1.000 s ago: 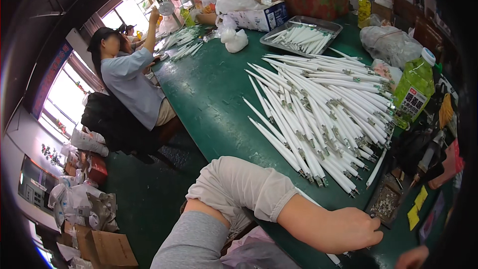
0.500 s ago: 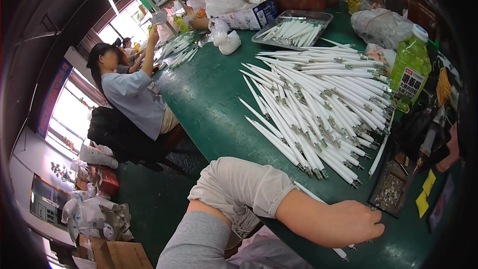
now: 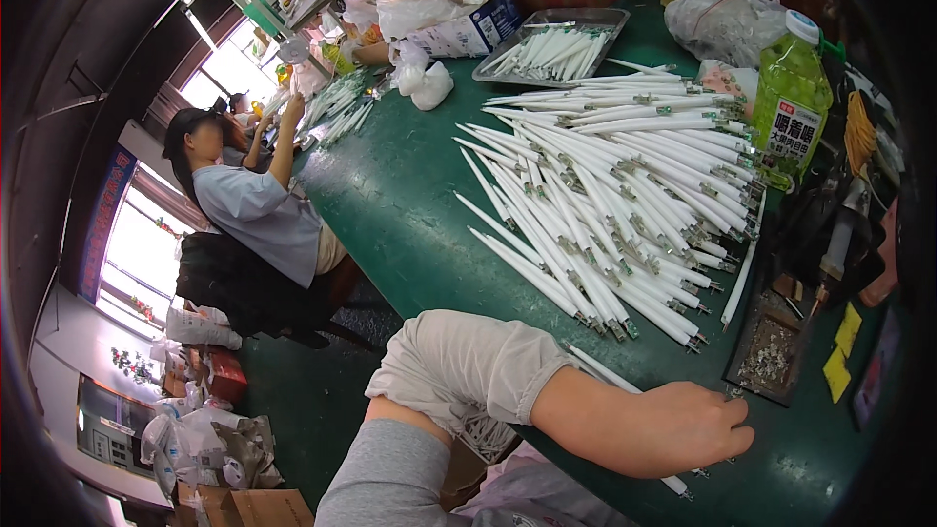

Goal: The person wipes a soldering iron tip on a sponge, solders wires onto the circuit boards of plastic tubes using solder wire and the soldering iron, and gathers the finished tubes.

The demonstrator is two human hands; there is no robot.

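My left hand (image 3: 673, 429) is low over the green table at the right, its fingers curled down and closed. Whatever they hold is hidden behind the knuckles; a small metallic bit (image 3: 734, 393) shows beside them. Under the wrist and forearm lies a white tapered stick (image 3: 610, 373), partly covered. Beyond the arm spreads a large heap of white tapered sticks (image 3: 586, 205), with small metal and green circuit-board pieces on their near ends. My right hand is out of view.
A dark tray with metal scraps (image 3: 766, 361) sits right of the hand, beside a soldering iron (image 3: 839, 244) and yellow pads (image 3: 837, 371). A green bottle (image 3: 793, 98) and a metal tray of sticks (image 3: 610, 34) stand farther back. A seated person (image 3: 254, 205) works at the left.
The view has shifted slightly, moving the heap a little left in the picture. My left hand stays low and closed near the scrap tray, with only a slight shift.
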